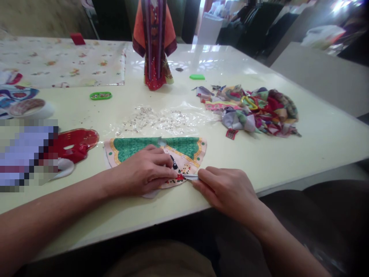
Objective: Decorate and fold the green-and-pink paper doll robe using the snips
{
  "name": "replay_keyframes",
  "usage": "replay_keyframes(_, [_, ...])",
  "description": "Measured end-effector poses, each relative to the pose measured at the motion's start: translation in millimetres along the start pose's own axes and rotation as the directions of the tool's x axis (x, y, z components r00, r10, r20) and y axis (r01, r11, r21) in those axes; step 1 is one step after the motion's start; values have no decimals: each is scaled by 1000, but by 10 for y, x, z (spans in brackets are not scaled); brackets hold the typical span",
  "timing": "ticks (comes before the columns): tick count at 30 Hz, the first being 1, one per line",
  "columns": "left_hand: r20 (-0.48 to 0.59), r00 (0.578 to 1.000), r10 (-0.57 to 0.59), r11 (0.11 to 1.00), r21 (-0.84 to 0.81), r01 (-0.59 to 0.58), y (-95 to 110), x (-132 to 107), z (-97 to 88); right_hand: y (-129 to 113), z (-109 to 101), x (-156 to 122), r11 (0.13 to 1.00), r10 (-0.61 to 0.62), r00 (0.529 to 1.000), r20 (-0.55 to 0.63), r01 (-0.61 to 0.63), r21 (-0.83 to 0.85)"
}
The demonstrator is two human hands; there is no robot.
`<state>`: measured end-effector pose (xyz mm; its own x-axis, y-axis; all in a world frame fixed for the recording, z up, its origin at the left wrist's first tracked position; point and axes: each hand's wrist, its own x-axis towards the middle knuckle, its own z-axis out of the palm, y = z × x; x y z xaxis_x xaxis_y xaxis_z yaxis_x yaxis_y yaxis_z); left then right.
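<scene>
- Glossy cream counter (325, 142) under you, and you're working right at its near edge!
- Your left hand (141, 171) is down on the fan-shaped panel (184, 148), fingers together and gently curved, pressing on it with no pinch showing.
- Your right hand (225, 190) comes in from the other side, fingertips (198, 184) right at a thin silvery strip (190, 177) by the panel's lower right rim. The thumb is hidden, so you can't tell from here whether that's a pinch. Blade or foil? Too small to say.
- That panel lies flat between your hands, green and gold across the top, pink with small motifs below. It looks light, thin and soft, so it could slide or crease. Best hold: a flat palm on the green band, or the rim between finger and thumb.
- Just beyond it, a clear plastic sheet (155, 121) scattered with tiny beads, light enough to disturb!
- Off to the right, a heap of colorful fabric scraps (253, 109); to the left, a glossy red cutout (77, 142).
- Farther out, a robed doll (154, 44) stands upright, with a green oval frame (100, 95) and a floral cloth (60, 61) over by the far left.
</scene>
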<state>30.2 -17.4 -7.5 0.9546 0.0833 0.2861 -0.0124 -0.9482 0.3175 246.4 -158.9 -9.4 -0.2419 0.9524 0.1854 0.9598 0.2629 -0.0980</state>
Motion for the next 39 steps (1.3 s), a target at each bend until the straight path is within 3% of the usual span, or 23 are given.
replay_keyframes(29, [15,1000,-3,999,43,3,4,-4,28,-53,30,55,999,38,998,53,-40,28])
replay_keyframes(32, [16,1000,26,993,118,-28,-2,-14,46,-59,34,55,998,47,997,62,-48,28])
replay_keyframes(36, [112,986,122,965,219,-144,5,1,31,-61,30,41,998,51,996,79,-53,24])
replay_keyframes(39, [154,980,128,957,241,-163,29,29,14,-41,4,17,998,43,994,104,-46,29])
